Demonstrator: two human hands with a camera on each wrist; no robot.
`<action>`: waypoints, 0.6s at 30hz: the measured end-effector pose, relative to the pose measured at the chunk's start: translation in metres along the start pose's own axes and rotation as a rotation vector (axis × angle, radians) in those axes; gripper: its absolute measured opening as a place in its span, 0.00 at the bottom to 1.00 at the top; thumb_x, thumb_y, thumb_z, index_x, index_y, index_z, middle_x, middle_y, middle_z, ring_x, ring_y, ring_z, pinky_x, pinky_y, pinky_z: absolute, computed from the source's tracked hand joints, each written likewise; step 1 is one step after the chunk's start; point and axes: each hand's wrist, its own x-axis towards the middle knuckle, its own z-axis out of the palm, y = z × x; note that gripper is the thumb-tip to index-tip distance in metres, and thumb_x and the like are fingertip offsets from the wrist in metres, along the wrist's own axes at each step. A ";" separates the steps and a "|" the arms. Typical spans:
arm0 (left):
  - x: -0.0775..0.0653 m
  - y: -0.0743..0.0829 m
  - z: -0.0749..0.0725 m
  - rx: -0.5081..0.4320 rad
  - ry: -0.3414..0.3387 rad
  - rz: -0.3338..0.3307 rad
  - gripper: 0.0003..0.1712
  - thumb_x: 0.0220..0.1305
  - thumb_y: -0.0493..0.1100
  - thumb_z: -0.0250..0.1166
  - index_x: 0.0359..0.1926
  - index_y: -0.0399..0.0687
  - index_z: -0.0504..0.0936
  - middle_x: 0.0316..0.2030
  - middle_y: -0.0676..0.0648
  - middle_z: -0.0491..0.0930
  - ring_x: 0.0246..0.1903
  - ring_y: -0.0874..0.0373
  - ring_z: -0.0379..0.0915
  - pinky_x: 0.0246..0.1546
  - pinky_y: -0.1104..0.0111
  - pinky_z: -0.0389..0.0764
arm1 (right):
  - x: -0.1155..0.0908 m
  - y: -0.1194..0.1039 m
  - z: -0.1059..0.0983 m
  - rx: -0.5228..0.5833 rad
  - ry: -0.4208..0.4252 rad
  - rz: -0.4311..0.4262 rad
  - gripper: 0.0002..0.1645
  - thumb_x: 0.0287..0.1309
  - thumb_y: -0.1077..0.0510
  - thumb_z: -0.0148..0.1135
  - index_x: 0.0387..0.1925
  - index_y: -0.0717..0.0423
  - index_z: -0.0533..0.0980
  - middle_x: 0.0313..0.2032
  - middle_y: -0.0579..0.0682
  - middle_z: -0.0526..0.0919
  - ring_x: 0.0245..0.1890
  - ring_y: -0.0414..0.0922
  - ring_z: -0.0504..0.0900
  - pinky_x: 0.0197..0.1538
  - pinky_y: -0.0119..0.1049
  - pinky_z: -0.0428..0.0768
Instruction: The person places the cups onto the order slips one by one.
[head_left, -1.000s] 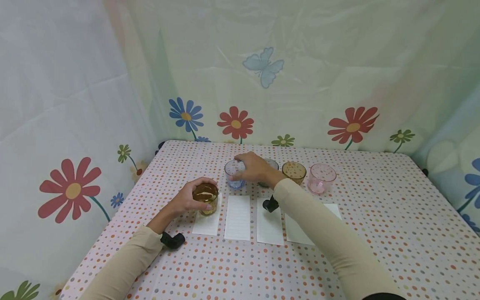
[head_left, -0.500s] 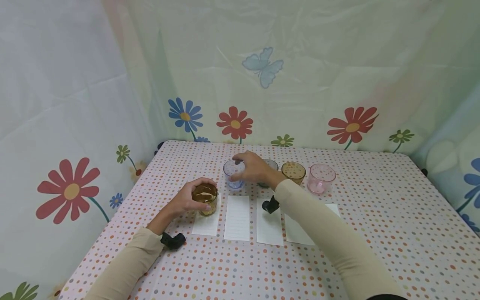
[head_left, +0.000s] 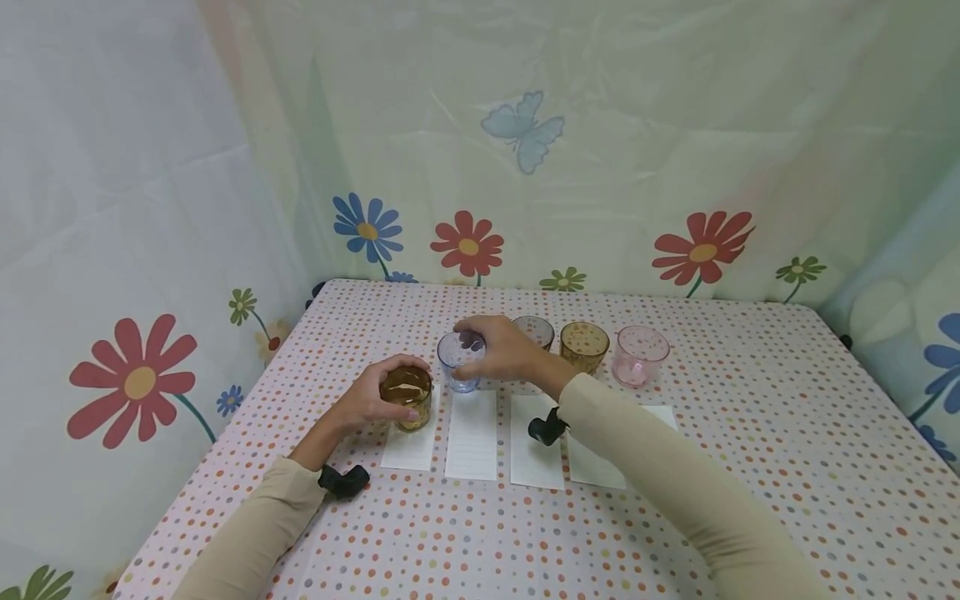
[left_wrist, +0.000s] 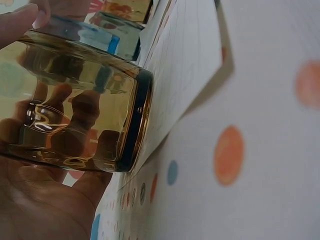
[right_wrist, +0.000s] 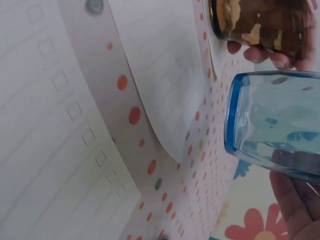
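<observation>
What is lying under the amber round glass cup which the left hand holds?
Under the amber round glass cup, a white rectangular paper sheet shows its near part. The cup and left hand cover some of the rest; anything directly beneath the base is hidden.

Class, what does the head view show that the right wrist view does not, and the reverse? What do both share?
Only the head view: the pink glass and the butterfly.
Only the right wrist view: clear checkboxes on a sheet.
Both: the left hand holding an amber glass, the right hand holding the blue glass, and spotted cloth.
</observation>
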 end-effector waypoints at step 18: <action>-0.001 0.004 0.001 -0.018 -0.007 0.016 0.41 0.51 0.31 0.76 0.66 0.31 0.70 0.60 0.28 0.73 0.60 0.40 0.74 0.62 0.50 0.76 | -0.028 -0.008 0.010 0.002 -0.078 -0.085 0.42 0.43 0.43 0.75 0.60 0.58 0.78 0.55 0.51 0.84 0.53 0.45 0.81 0.57 0.42 0.80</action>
